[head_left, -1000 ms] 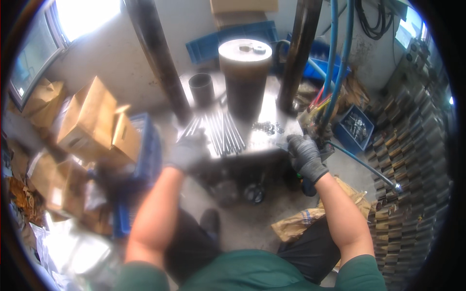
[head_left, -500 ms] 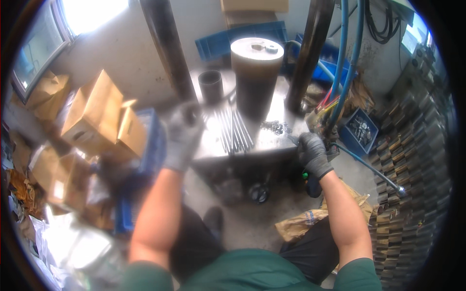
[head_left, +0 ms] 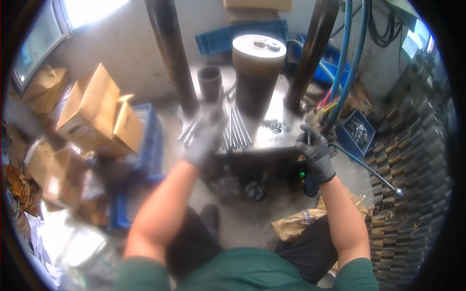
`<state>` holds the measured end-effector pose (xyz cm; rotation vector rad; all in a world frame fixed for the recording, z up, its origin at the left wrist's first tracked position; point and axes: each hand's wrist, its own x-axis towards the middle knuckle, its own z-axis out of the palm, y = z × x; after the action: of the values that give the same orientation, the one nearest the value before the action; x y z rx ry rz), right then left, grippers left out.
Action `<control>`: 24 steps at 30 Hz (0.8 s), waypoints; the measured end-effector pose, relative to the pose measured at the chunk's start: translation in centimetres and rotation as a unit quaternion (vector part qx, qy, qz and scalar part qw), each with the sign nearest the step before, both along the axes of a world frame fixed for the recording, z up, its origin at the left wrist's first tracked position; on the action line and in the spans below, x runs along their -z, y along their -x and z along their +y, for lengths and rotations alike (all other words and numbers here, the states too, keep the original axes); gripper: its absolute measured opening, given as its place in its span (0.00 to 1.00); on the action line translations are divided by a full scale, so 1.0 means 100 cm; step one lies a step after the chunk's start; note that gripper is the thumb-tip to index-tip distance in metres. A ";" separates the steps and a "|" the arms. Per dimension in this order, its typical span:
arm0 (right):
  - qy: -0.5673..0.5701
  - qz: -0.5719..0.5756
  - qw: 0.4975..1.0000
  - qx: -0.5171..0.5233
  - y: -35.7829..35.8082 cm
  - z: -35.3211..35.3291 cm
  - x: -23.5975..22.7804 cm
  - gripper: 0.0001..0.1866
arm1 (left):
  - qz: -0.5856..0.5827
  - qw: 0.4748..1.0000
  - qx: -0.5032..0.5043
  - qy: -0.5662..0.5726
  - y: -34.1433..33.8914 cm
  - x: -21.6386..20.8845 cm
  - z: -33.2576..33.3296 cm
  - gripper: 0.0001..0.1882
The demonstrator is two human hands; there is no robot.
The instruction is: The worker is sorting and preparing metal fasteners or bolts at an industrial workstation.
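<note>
Metal rods (head_left: 239, 127) lie fanned along the near edge of the table (head_left: 272, 140), toward its left corner. From where I stand, the person's gloved left hand (head_left: 206, 135) is over them — too blurred for me to tell whether it grips anything. The right hand (head_left: 316, 151), by the near right corner, has its fingers curled around a thin grey piece (head_left: 309, 136). Small dark parts (head_left: 275, 126) are scattered nearby; behind stand a thick cylinder (head_left: 256, 83) and a short pipe (head_left: 210, 86).
</note>
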<state>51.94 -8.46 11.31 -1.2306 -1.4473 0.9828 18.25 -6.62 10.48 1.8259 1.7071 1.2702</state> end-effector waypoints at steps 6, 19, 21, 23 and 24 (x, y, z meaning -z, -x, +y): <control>0.036 0.165 0.977 -0.132 0.023 -0.029 -0.019 0.26 | -0.430 0.869 0.200 0.141 -0.072 -0.002 -0.043 0.09; 0.027 0.150 0.981 -0.116 0.033 -0.043 -0.012 0.22 | -0.537 0.707 0.326 0.325 -0.112 -0.023 -0.071 0.14; 0.017 0.104 0.990 -0.095 0.033 -0.045 -0.018 0.22 | -0.542 0.715 0.293 0.331 -0.115 -0.021 -0.072 0.14; 0.095 0.117 0.985 -0.079 0.038 -0.047 -0.030 0.25 | -0.535 0.719 0.296 0.331 -0.109 -0.021 -0.070 0.13; 0.096 0.118 0.985 -0.080 0.039 -0.047 -0.032 0.25 | -0.528 0.724 0.299 0.329 -0.106 -0.021 -0.069 0.12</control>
<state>48.08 -13.17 14.49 -1.1018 -1.3012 1.3577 28.83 -13.51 12.57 0.7622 0.6488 0.8929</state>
